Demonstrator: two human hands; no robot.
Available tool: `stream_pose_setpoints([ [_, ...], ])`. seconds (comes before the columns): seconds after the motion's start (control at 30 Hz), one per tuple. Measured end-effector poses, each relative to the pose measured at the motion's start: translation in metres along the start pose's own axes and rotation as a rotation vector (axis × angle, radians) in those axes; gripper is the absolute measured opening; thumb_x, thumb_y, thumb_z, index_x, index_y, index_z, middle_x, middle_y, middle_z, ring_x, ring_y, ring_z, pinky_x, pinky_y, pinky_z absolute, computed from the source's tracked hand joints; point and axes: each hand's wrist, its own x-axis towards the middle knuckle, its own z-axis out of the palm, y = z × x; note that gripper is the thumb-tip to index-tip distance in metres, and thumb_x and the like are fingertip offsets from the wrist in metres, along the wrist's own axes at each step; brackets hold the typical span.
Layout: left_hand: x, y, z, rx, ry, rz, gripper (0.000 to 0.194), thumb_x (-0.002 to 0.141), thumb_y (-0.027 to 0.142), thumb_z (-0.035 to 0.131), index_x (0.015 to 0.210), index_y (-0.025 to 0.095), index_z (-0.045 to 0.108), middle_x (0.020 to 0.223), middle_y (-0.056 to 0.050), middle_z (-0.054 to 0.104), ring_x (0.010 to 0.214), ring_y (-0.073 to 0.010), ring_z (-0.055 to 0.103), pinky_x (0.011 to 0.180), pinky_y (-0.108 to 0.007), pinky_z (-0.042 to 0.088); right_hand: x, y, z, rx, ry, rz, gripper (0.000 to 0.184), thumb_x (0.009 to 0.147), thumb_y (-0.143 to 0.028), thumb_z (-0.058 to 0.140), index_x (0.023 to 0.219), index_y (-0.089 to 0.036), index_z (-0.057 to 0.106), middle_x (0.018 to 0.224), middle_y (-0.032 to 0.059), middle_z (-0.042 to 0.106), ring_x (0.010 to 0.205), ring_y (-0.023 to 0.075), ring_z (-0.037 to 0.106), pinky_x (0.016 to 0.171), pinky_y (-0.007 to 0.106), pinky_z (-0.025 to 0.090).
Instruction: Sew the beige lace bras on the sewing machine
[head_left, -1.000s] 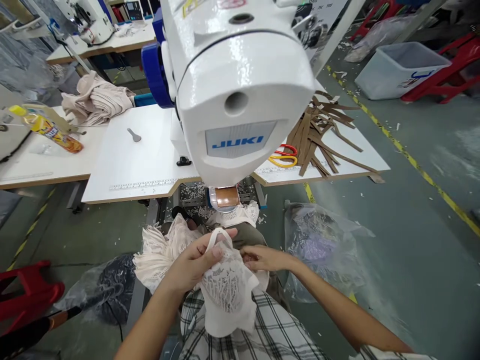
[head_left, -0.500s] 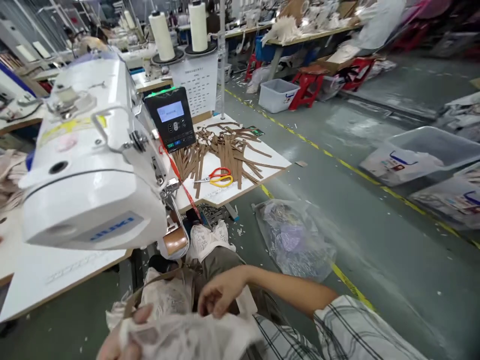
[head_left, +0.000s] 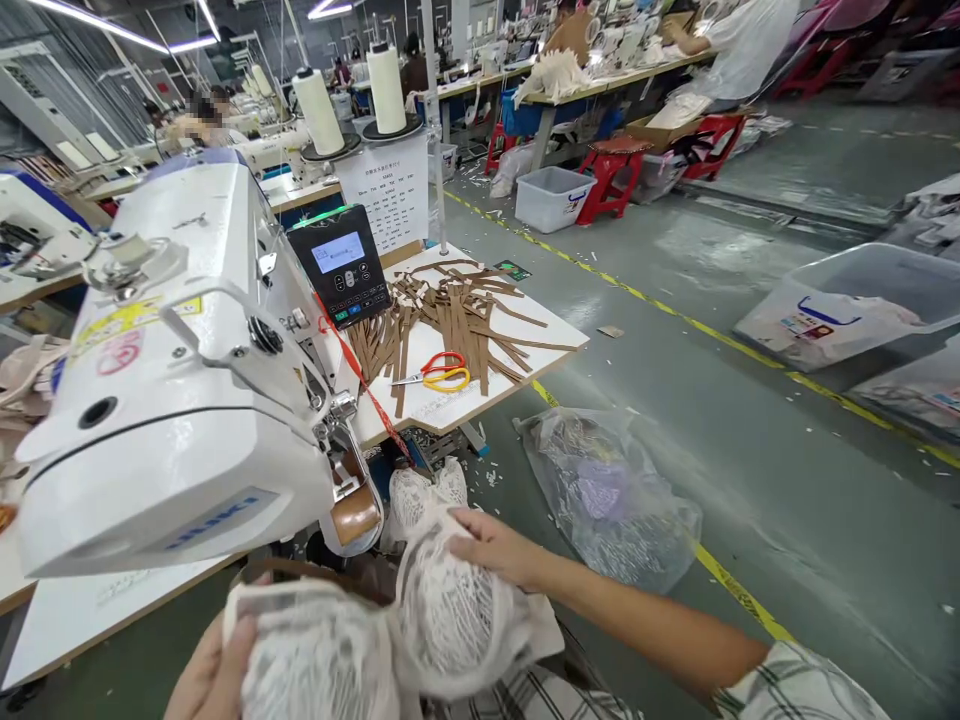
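A white lace bra [head_left: 457,630] is spread between my two hands, its cups facing up. My left hand [head_left: 214,655] pinches the outer edge of the left cup, thumb on top. My right hand [head_left: 495,545] grips the upper edge of the right cup. Just beyond it, another pale lace piece [head_left: 409,500] hangs below the sewing machine's end. The white sewing machine [head_left: 172,400] stands at the left, close in front of my left hand. A brown strip, partly hidden, runs behind the bra.
Brown fabric strips [head_left: 457,330] and red-and-yellow-handled scissors [head_left: 442,372] lie on the white table [head_left: 517,365]. A control panel [head_left: 337,262] stands beside them. On the floor are a clear plastic bag [head_left: 611,500] and a plastic bin [head_left: 840,310]. Co-workers sit farther back.
My right hand has risen from the fabric in my lap and now holds the right cup. The bra, bunched and blurred before, is lifted and opened out. The view has shifted slightly.
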Motion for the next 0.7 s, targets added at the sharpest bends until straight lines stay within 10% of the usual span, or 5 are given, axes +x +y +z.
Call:
stream_pose_setpoints([
  [0.13,0.009,0.010,0.059,0.241,0.011,0.316,0.066,0.073,0.065,0.062,0.117,0.016,0.068,0.128,-0.020,0.064,0.128,-0.0450,0.050,0.110,-0.060,0.034,-0.015,-0.035,0.015,-0.296,0.049,-0.195,0.048,0.084,-0.064,0.061,0.083,-0.017,0.054,0.078,-0.0023,0.049,0.069,0.0105,0.043,0.061,0.022,0.035],
  [0.2,-0.004,0.014,0.095,-0.017,-0.276,0.376,0.066,0.079,0.064,0.059,0.126,0.018,0.063,0.134,-0.017,0.061,0.127,-0.0373,0.052,0.110,-0.052,0.037,-0.018,-0.039,0.029,-0.416,-0.085,-0.251,0.047,0.091,-0.063,0.051,0.082,-0.017,0.054,0.075,-0.0029,0.046,0.067,0.0102,0.040,0.060,0.022,0.033],
  [0.4,-0.032,0.013,0.141,-0.517,-0.820,0.023,0.045,0.080,0.060,0.067,0.093,0.017,0.075,0.086,-0.007,0.070,0.077,-0.0191,0.058,0.073,-0.029,0.046,0.015,-0.068,0.007,-0.745,-0.294,-0.190,0.042,0.097,-0.051,0.044,0.083,-0.016,0.062,0.070,-0.0022,0.057,0.064,0.0105,0.050,0.061,0.022,0.037],
  [0.57,-0.038,0.022,0.137,-0.511,-0.738,0.026,0.037,0.081,0.053,0.070,0.096,0.019,0.071,0.084,-0.003,0.064,0.080,-0.0185,0.054,0.077,-0.029,0.043,0.133,-0.146,-0.049,-1.064,0.534,-0.099,0.036,0.097,-0.048,0.050,0.108,-0.015,0.062,0.109,0.0097,0.068,0.096,0.0188,0.062,0.080,0.028,0.043],
  [0.7,-0.045,0.028,0.134,-0.261,-0.683,0.189,0.046,0.087,0.059,0.059,0.071,0.017,0.061,0.068,-0.001,0.051,0.069,-0.0165,0.044,0.065,-0.028,0.035,0.201,-0.187,-0.061,-1.047,0.716,-0.020,0.056,0.094,-0.051,0.053,0.119,-0.001,0.056,0.131,0.0315,0.053,0.111,0.0319,0.057,0.087,0.039,0.043],
])
